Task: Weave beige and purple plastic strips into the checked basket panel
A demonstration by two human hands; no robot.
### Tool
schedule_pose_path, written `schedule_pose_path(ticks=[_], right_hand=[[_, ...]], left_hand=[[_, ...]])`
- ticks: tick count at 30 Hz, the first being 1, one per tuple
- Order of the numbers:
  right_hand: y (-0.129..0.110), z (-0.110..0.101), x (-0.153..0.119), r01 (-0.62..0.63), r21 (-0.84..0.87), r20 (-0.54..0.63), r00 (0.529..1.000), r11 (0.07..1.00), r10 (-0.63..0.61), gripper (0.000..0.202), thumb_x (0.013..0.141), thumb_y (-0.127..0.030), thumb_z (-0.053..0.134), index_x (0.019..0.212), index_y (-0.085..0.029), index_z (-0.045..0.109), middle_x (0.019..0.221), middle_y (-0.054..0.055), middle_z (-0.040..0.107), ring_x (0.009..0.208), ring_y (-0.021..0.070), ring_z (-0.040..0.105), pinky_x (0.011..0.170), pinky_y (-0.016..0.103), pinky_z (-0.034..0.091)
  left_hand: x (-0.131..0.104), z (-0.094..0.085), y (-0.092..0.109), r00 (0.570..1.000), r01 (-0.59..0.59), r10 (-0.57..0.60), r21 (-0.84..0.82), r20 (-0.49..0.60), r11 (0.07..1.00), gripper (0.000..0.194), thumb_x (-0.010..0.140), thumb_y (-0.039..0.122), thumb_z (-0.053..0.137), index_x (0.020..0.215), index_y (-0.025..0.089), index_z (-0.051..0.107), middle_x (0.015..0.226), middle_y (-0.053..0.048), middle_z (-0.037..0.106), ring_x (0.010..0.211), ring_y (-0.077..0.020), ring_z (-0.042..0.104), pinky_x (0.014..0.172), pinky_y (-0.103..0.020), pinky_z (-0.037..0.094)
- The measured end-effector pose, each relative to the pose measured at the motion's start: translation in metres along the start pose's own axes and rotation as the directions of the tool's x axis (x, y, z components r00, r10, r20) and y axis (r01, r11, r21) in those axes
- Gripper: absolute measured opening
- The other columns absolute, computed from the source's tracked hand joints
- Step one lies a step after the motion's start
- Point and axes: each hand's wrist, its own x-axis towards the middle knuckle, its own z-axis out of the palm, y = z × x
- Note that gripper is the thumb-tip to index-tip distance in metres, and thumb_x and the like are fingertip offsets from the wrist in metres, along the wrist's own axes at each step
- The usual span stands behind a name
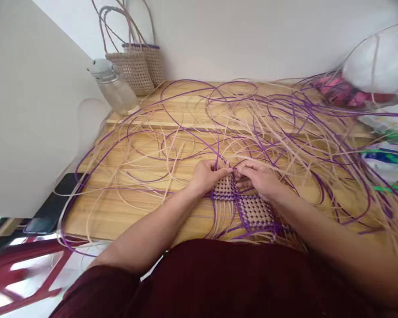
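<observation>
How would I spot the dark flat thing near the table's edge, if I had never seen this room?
Start at the wooden table strewn with purple and pale strips, and go to its left edge near the white wall. There a phone lies flat, partly off the edge. It is the only black, glossy slab there; the clear jar and woven baskets stand upright farther back.

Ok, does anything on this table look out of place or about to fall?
One thing: the black phone lies at the table's left edge, partly hanging over it, under loose strands. Otherwise the strands sprawl everywhere, but nothing looks spilled or broken.
</observation>
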Motion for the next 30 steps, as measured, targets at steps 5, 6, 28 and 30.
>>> schedule_pose_path(ticks=[5, 6, 28, 30], right_hand=[[0.002, 0.000, -0.002, 0.018, -0.064, -0.023, 1.000, 0.998, -0.019, 0.027, 0.077, -0.042, 0.060, 0.069, -0.017, 0.054, 0.073, 0.003, 0.056, 0.064, 0.0131, 0.058, 0.058, 0.030, 0.058], [0.001, -0.001, -0.004, 0.013, -0.078, -0.025, 1.000, 0.997, -0.015, 0.027, 0.078, -0.043, 0.060, 0.071, -0.017, 0.055, 0.074, 0.003, 0.058, 0.065, 0.0150, 0.060, 0.059, 0.032, 0.058], [-0.028, -0.020, -0.050, 0.596, -0.802, 0.463, 0.649, 0.025, -0.604, 0.019, 0.094, -0.015, 0.049, 0.102, -0.018, 0.065, 0.094, 0.008, 0.066, 0.089, 0.0212, 0.062, 0.083, 0.034, 0.047], [-0.035, -0.022, -0.040, 0.655, -0.746, 0.539, 0.697, 0.116, -0.473, 0.016, 0.093, -0.015, 0.049, 0.092, -0.018, 0.065, 0.087, 0.006, 0.065, 0.081, 0.0183, 0.061, 0.075, 0.032, 0.047]], left_hand=[[-0.003, 0.000, 0.001, 1.000, 0.005, -0.004, -0.006, 0.026, 1.000, 0.032, 0.065, 0.041, 0.079, 0.073, 0.012, 0.069, 0.068, -0.003, 0.065, 0.059, -0.0110, 0.053, 0.056, -0.024, 0.040], [-0.003, 0.000, -0.001, 1.000, 0.000, 0.000, 0.001, 0.015, 1.000, 0.032, 0.066, 0.041, 0.078, 0.072, 0.012, 0.069, 0.067, -0.003, 0.064, 0.058, -0.0110, 0.053, 0.055, -0.023, 0.039], [0.005, 0.000, -0.010, 0.998, 0.048, -0.049, -0.029, -0.029, 0.998, 0.027, 0.063, 0.037, 0.078, 0.065, 0.014, 0.064, 0.061, -0.001, 0.062, 0.053, -0.0101, 0.051, 0.050, -0.023, 0.037], [0.004, 0.001, -0.007, 0.998, 0.063, -0.064, -0.049, -0.016, 0.997, 0.026, 0.064, 0.036, 0.078, 0.067, 0.014, 0.065, 0.063, -0.002, 0.063, 0.055, -0.0107, 0.052, 0.052, -0.023, 0.038]])
